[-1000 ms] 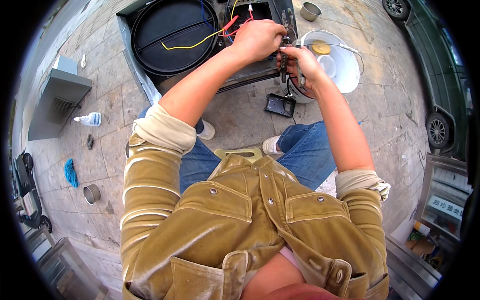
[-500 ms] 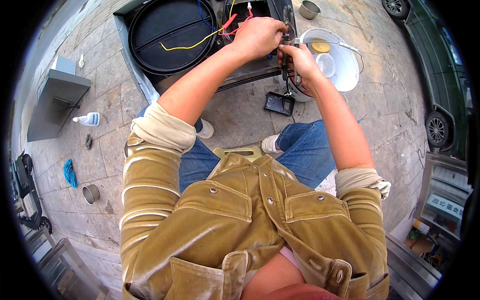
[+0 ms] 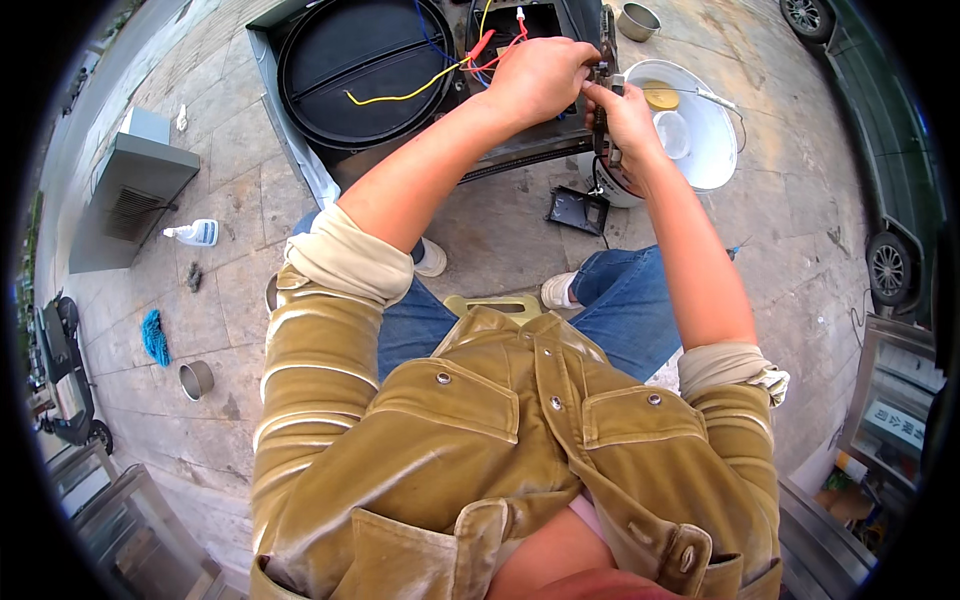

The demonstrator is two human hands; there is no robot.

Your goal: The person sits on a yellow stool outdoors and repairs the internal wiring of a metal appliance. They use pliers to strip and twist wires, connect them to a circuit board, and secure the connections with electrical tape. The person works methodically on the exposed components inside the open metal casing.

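Observation:
At the right edge of an opened dark appliance (image 3: 500, 150), my two hands meet over a dark, elongated metal part (image 3: 601, 125). My left hand (image 3: 540, 80) reaches in from the left, its fingers pinched at the upper end of that part; what lies between the fingertips is hidden. Wrapped round the part from the right is my right hand (image 3: 630, 120), its thumb close to the left fingertips. A short silver bar (image 3: 615, 90) stands beside the right thumb. Red, blue and yellow wires (image 3: 400, 98) run loose over the appliance, left of my hands.
A white bucket (image 3: 715, 165) with a yellow lid and a clear cup inside stands right of my hands. On the paving lie a small black tray (image 3: 577, 208), a white bottle (image 3: 195, 233), a blue cloth (image 3: 154, 338) and metal bowls (image 3: 196, 380). A grey metal box (image 3: 130, 200) stands left.
The whole view has shifted, so everything sits slightly farther right in it. Both hands keep nearly the same place and grip on the dark metal part.

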